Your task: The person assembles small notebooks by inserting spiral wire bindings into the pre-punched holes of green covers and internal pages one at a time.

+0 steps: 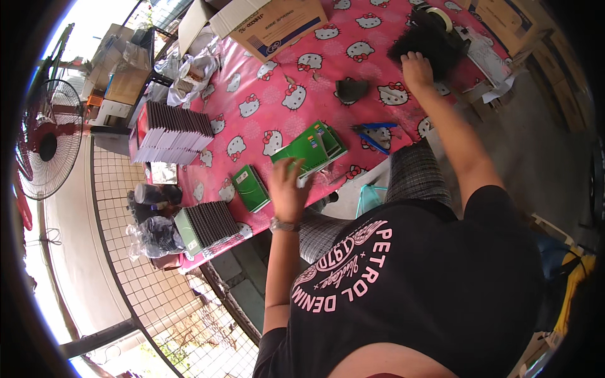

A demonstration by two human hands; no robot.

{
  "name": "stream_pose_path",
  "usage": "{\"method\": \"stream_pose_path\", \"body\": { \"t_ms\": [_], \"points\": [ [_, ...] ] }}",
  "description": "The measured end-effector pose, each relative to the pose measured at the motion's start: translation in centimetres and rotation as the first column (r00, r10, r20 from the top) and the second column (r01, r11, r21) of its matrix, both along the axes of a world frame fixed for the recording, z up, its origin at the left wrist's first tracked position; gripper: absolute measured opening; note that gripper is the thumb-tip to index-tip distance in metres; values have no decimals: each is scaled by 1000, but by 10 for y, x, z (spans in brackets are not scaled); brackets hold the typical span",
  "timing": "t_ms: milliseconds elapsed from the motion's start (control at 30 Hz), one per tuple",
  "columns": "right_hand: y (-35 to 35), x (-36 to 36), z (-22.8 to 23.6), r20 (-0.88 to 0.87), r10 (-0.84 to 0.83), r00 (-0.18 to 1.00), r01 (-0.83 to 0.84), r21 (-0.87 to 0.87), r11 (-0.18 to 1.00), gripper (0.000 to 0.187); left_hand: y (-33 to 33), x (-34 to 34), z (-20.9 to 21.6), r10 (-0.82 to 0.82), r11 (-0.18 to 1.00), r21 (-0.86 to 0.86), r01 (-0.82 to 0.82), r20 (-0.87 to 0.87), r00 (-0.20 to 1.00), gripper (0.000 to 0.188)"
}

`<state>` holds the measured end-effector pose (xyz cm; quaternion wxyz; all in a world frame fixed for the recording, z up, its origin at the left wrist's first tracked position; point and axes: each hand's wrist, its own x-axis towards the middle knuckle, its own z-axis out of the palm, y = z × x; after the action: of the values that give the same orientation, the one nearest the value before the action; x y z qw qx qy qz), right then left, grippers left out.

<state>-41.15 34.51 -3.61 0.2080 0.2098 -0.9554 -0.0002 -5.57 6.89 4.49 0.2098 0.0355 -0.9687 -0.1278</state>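
Note:
My left hand [290,191] hovers at the near side of a small pile of green notebooks [309,150], fingers spread, with a watch on the wrist. A little clear plastic shows by its fingertips. To its left, another green notebook [251,188] lies flat on the table. My right hand [416,70] reaches far to the right, to the edge of a fuzzy black heap of thin strands [435,53]. Its fingers are bent and slightly apart, and nothing is visible in them. Blue-handled pliers [376,136] lie between the notebooks and my right forearm.
A pink patterned cloth covers the table [252,135]. Stacked notebooks [173,133] and a row of dark-edged ones [208,225] stand at left. A dark curved piece [351,91] lies mid-table. A cardboard box [277,28] sits at the far edge, a tape roll [440,19] far right, a fan [50,142] far left.

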Motion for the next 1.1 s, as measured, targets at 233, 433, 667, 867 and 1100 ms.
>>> {"method": "stream_pose_path", "body": {
  "t_ms": [233, 433, 667, 867, 1100],
  "points": [
    [-13, 3, 35, 125, 266, 956, -181, -462, 868, 32, -13, -3, -4, -137, 990, 43, 131, 237, 962, 30],
    [-55, 78, 71, 201, 556, 807, -316, -649, 692, 30, -9, -11, 7, -143, 983, -80, 162, 210, 967, 35],
    [-85, 145, 81, 209, 778, 593, -430, -734, 525, 27, -15, -5, 8, -210, 971, -48, 234, 292, 933, 36],
    [-97, 181, 99, 261, 910, 323, -405, -831, 382, 27, -24, -15, 35, -200, 976, -51, 211, 167, 965, 31],
    [-118, 184, 91, 41, 891, 453, -483, -829, 283, 25, -16, -35, 20, -65, 993, -99, 66, 18, 998, 23]
  ]
}}
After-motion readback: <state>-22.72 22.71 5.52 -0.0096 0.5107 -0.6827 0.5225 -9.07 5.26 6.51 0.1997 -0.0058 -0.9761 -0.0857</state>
